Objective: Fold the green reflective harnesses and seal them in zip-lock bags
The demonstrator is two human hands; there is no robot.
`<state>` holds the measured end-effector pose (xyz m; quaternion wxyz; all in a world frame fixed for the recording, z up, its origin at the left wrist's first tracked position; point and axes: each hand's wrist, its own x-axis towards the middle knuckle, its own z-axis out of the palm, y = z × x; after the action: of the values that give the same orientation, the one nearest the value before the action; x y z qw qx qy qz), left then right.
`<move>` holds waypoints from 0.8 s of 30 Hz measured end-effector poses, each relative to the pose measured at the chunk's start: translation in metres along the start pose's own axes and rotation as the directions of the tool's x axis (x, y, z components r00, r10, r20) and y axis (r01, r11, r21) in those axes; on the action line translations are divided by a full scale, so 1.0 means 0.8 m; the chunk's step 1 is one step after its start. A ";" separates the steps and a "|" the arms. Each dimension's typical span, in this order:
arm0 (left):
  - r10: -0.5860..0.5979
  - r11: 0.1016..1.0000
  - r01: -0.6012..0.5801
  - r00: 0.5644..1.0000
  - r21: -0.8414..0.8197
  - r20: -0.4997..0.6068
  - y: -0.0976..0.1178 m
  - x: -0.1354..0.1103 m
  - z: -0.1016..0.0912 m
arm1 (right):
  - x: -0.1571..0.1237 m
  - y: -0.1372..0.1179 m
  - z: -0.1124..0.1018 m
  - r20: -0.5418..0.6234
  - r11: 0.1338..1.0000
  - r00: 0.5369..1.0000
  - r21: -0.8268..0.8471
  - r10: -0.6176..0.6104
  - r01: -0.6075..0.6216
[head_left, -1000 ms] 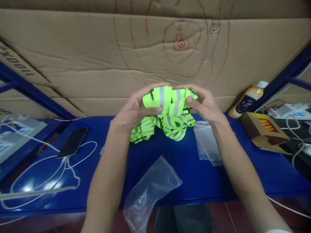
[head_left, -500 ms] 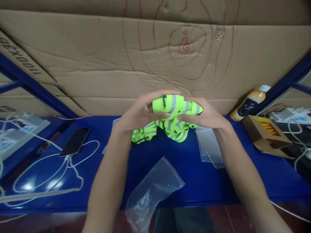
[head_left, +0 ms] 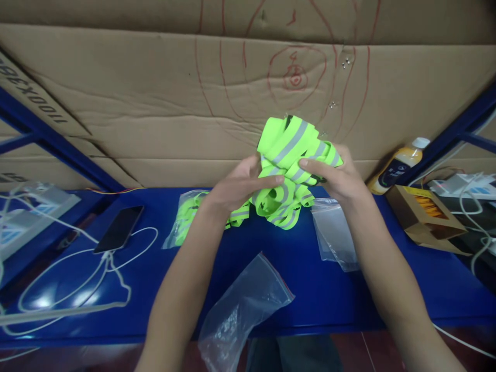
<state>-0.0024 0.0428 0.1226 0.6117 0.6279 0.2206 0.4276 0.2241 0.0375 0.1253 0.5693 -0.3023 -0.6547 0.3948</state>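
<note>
A neon green strap bundle with grey reflective stripes (head_left: 290, 150) is lifted above the blue table (head_left: 341, 289). My right hand (head_left: 333, 173) grips its right side, thumb on top. My left hand (head_left: 240, 186) is curled against its lower left part, fingers pinching a strap. Loose loops of strap (head_left: 279, 206) hang down onto the table beneath both hands. An empty clear zip bag (head_left: 244, 310) lies near the front edge. Another clear bag (head_left: 335, 235) lies under my right wrist. A bag holding green straps (head_left: 184, 217) rests left of my left hand.
A cardboard sheet with red scribbles (head_left: 155, 119) stands behind the table. A black phone (head_left: 119, 228) with white cables (head_left: 77, 279) lies at the left. An orange juice bottle (head_left: 397, 163) and an open brown box (head_left: 426, 217) sit at the right, with more cables beyond.
Both hands have raised the strap bundle and tipped it up to the right. My left hand has slid lower on it. The bag of straps at the left is now uncovered.
</note>
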 end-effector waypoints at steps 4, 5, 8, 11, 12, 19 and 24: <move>-0.125 0.992 0.125 0.991 -0.010 -0.039 0.006 -0.002 -0.004 | 0.003 0.002 0.002 -0.070 0.998 0.998 0.061 -0.002 0.006; -0.121 0.993 0.120 0.991 -0.011 -0.052 0.006 -0.002 -0.006 | 0.003 0.001 0.004 -0.094 0.993 0.995 0.114 0.018 -0.007; -0.082 0.997 0.082 0.992 -0.006 -0.098 0.003 0.000 -0.016 | 0.004 -0.003 0.012 -0.082 0.951 0.988 0.293 0.129 -0.100; -0.127 0.991 0.121 0.980 -0.050 -0.152 -0.002 0.006 -0.024 | 0.006 -0.004 0.016 -0.013 0.882 0.974 0.426 0.227 -0.200; -0.146 0.988 0.135 0.975 -0.075 -0.169 -0.004 0.008 -0.024 | 0.007 -0.004 0.017 -0.002 0.861 0.968 0.457 0.252 -0.223; 0.042 0.988 -0.062 0.989 -0.139 -0.143 0.002 0.007 -0.002 | 0.012 -0.001 0.015 0.020 0.813 0.948 0.509 0.319 -0.284; 0.100 0.977 -0.124 0.985 -0.175 -0.142 0.004 0.005 0.005 | 0.008 -0.013 0.014 -0.009 0.841 0.961 0.486 0.278 -0.239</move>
<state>0.0025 0.0432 0.1270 0.6258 0.5508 0.1847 0.5204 0.2125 0.0360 0.1371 0.5932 -0.2525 -0.4666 0.6055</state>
